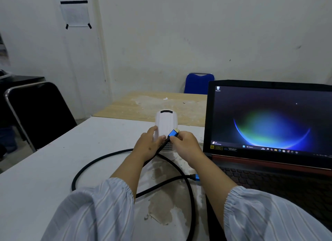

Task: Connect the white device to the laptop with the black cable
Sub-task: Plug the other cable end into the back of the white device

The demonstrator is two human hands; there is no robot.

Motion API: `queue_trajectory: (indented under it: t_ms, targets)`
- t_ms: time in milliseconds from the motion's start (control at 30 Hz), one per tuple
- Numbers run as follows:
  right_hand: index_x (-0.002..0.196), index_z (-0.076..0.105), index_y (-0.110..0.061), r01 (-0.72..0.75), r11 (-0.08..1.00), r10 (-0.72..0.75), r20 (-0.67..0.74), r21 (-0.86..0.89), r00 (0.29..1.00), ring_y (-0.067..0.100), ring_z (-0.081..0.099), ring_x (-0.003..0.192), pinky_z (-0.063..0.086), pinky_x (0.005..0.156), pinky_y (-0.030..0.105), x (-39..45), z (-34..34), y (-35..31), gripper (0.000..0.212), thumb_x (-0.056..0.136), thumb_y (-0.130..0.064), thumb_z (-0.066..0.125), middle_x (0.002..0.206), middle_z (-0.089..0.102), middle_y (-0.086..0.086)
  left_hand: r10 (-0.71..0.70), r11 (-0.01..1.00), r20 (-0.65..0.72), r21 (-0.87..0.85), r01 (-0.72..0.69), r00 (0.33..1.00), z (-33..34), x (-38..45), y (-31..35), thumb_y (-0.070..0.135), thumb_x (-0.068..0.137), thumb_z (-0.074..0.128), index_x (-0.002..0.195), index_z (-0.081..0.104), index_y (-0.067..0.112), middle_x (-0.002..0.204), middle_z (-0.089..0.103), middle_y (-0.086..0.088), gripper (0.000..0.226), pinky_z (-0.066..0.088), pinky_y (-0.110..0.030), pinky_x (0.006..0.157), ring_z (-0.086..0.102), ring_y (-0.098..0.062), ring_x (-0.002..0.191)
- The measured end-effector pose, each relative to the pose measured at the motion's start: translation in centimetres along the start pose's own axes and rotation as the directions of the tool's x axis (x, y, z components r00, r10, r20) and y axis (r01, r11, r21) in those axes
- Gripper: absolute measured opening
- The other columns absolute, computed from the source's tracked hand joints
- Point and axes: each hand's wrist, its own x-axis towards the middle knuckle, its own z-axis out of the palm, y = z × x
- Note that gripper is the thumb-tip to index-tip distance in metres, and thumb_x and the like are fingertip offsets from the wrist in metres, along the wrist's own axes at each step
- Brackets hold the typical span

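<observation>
The white device (166, 123) stands on the white table (53, 159) at the centre of the view, its vented end toward the person. The left hand (147, 145), at the device's 8 o'clock, wraps its near left side, thumb and fingers curled against the casing. The right hand (185, 143), at the device's 4 o'clock, pinches the blue-and-gold plug (173, 133) of the black cable (100, 159) between thumb and bent fingers; the plug's gold tip points up toward 1 o'clock, beside the device. The cable loops over the table toward 7 o'clock, and its other blue plug (196, 177) lies beside the laptop (269, 125), which sits open at 3 o'clock with its screen lit.
</observation>
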Motion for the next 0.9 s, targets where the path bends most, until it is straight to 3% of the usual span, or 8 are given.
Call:
queue_trajectory:
  t_ms: [233,400,567,767,900]
  targets:
    - [0.088,0.060,-0.005,-0.005,1.000,0.005,0.033,-0.008,0.999,0.022,0.051,0.080,0.039,0.067,0.032,0.2,-0.4,-0.1,0.016,0.092,-0.017,0.050,0.086,0.057,0.009,-0.030,0.999,-0.007,-0.013,0.030,1.000,-0.1,0.5,-0.2,0.052,0.088,0.044,0.142,0.034,0.022,0.125,0.057,-0.021,0.062,0.049,-0.046,0.094,0.059,-0.035,0.108]
    - [0.103,0.064,0.002,-0.017,1.000,0.018,0.037,-0.001,0.999,0.023,0.054,0.088,0.041,0.073,0.035,0.4,-0.4,-0.8,0.026,0.092,-0.017,0.049,0.097,0.062,0.014,-0.034,0.999,-0.007,0.021,0.035,0.999,-0.4,1.1,-0.2,0.051,0.090,0.043,0.141,0.036,0.020,0.128,0.056,-0.021,0.060,0.047,-0.042,0.093,0.057,-0.035,0.111]
    - [0.104,0.063,0.006,-0.024,1.000,0.024,0.033,-0.005,0.999,0.030,0.058,0.086,0.046,0.073,0.041,0.6,-0.8,-0.8,0.030,0.092,-0.017,0.048,0.098,0.065,0.023,-0.023,0.998,-0.028,0.066,0.025,0.999,-0.3,1.3,0.3,0.051,0.093,0.036,0.137,0.043,0.014,0.136,0.054,-0.017,0.058,0.043,-0.038,0.094,0.052,-0.032,0.120]
    - [0.104,0.063,0.006,-0.061,0.998,0.060,0.058,0.020,0.997,0.021,0.053,0.081,0.040,0.062,0.030,1.1,-1.4,-0.7,0.029,0.093,-0.016,0.047,0.091,0.061,0.013,-0.036,0.995,-0.011,0.095,0.037,0.999,-0.7,2.0,0.9,0.056,0.091,0.034,0.121,0.056,0.012,0.126,0.062,-0.013,0.057,0.041,-0.035,0.082,0.056,-0.029,0.111]
    - [0.093,0.063,-0.001,-0.057,0.998,0.055,0.043,0.034,0.998,0.023,0.056,0.086,0.042,0.066,0.032,1.3,-1.2,-0.7,0.022,0.093,-0.017,0.048,0.093,0.064,0.014,-0.050,0.993,-0.010,0.105,0.050,0.999,-0.7,2.1,1.1,0.057,0.090,0.035,0.117,0.055,0.012,0.123,0.062,-0.012,0.056,0.042,-0.035,0.081,0.056,-0.029,0.108]
